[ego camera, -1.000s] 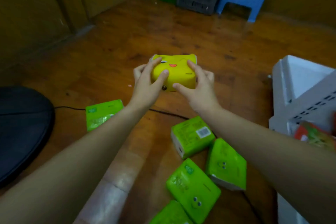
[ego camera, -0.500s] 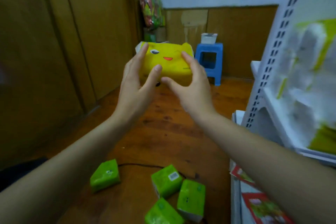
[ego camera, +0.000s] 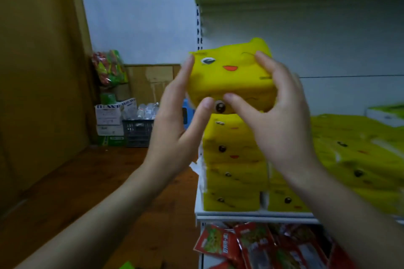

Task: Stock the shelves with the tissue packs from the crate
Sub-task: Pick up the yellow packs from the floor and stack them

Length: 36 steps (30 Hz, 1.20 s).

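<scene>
The yellow tissue pack (ego camera: pixel 229 76) has risen from floor level to the shelf (ego camera: pixel 251 214) stack (ego camera: pixel 234 159) — fingers (ego camera: pixel 262 61) of both hands pinching it, ready for placement on top.

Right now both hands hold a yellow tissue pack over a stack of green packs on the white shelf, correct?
One error: the stack under the held pack is yellow, not green, as the head view shows. The rest stands: the left hand and right hand both hold the yellow tissue pack over that stack on the white shelf.
</scene>
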Motion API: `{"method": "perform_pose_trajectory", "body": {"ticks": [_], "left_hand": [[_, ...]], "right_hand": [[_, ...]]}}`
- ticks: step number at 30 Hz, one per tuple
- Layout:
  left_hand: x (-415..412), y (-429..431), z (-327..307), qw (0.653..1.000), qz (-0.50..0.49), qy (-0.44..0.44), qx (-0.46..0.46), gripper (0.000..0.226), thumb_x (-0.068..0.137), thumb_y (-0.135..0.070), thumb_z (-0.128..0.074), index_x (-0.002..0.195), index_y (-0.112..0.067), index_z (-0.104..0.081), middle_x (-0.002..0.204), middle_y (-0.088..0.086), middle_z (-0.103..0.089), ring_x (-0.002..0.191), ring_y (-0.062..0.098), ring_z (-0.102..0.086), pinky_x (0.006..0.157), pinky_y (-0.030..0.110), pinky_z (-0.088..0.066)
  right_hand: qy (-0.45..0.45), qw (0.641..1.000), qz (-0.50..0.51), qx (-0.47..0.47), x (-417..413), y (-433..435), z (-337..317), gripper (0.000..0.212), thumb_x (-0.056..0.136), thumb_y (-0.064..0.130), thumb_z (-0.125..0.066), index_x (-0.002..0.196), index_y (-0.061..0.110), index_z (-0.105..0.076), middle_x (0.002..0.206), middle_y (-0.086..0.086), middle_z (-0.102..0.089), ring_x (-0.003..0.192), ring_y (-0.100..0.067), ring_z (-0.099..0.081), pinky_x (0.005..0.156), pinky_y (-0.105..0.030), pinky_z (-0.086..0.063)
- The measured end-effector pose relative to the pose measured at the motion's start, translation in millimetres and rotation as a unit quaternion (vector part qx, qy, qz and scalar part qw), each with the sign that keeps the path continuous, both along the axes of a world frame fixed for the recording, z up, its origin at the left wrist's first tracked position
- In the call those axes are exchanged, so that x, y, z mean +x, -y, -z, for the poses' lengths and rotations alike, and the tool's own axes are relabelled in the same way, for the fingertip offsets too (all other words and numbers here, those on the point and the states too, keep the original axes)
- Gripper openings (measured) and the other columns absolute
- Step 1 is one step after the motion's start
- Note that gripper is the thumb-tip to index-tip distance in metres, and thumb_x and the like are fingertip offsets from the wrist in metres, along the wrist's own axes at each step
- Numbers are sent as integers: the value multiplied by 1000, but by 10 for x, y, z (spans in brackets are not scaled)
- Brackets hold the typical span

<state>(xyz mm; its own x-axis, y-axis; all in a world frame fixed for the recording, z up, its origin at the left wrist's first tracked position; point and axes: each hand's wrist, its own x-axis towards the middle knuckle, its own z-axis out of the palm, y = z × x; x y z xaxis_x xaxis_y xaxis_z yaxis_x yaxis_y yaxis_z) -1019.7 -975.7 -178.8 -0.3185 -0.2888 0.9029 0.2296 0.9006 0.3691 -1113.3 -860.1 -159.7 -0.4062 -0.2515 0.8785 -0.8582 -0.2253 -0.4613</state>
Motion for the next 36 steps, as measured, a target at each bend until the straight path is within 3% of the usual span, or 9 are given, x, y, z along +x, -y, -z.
{"method": "perform_pose_trajectory", "body": {"ticks": [4,9,15,21,25,27,30,34,36], "left_hand": [[-312,-419,-32,989,36,138,-28,56,87,-58,-36,134,-61,-6,144,-11,-39,121,0,-48,92,23,-47],[-568,-365,167,936,-148,282,-147,66,85,-65,-16,147,-41,-9,132,-5,-54,121,17,-48,89,32,-39],[-619,-333,233,933,-168,282,-146,67,86,-64,-15,147,-38,-14,127,-3,-56,118,19,-50,88,31,-38],[-611,-325,273,902,-199,320,-214,68,83,-68,-10,146,-43,-17,132,-1,-51,120,22,-48,95,36,-36],[-687,-344,310,888,-239,310,-240,62,87,-63,-22,139,-34,-41,118,7,-61,105,31,-59,88,41,-44],[-717,-369,337,885,-250,300,-252,61,88,-59,-26,137,-30,-45,113,11,-63,101,34,-61,87,46,-46],[-616,-374,299,890,-245,309,-228,65,87,-61,-19,147,-34,-25,135,8,-50,126,30,-46,105,53,-30],[-290,-270,270,910,-237,266,-210,64,91,-57,-22,148,-28,-23,140,7,-46,129,28,-42,106,49,-32],[-133,-197,305,913,-241,260,-201,63,91,-56,-24,148,-28,-24,140,6,-46,127,28,-44,103,45,-34]], "right_hand": [[53,996,71,15,-595,-522,121,66,73,34,-75,132,28,-47,127,9,-48,121,-1,-43,102,-19,-35],[111,985,114,61,-1056,-779,425,65,72,33,-76,131,24,-50,129,1,-51,121,-12,-46,99,-24,-36],[97,982,120,113,-1101,-639,602,64,74,31,-74,131,22,-49,132,0,-49,120,-10,-41,83,-4,-23],[79,977,146,134,-1068,-612,679,64,75,37,-72,133,24,-46,134,0,-46,122,-15,-42,84,-14,-27],[98,975,140,142,-1103,-630,707,64,75,39,-72,132,25,-46,135,-1,-45,123,-15,-42,81,-11,-26],[101,974,133,150,-1092,-632,698,68,75,39,-71,135,25,-42,138,-3,-42,126,-16,-40,85,-12,-26],[100,976,132,142,-1004,-710,627,78,77,37,-71,142,25,-31,143,-6,-30,133,-17,-31,98,-14,-20],[-28,987,143,60,-689,-727,543,75,77,45,-63,140,15,-35,138,-13,-35,130,-17,-33,104,-8,-18],[-64,990,115,60,-486,-603,571,72,77,47,-56,139,15,-37,136,-13,-38,130,-20,-35,113,-22,-21]]}}
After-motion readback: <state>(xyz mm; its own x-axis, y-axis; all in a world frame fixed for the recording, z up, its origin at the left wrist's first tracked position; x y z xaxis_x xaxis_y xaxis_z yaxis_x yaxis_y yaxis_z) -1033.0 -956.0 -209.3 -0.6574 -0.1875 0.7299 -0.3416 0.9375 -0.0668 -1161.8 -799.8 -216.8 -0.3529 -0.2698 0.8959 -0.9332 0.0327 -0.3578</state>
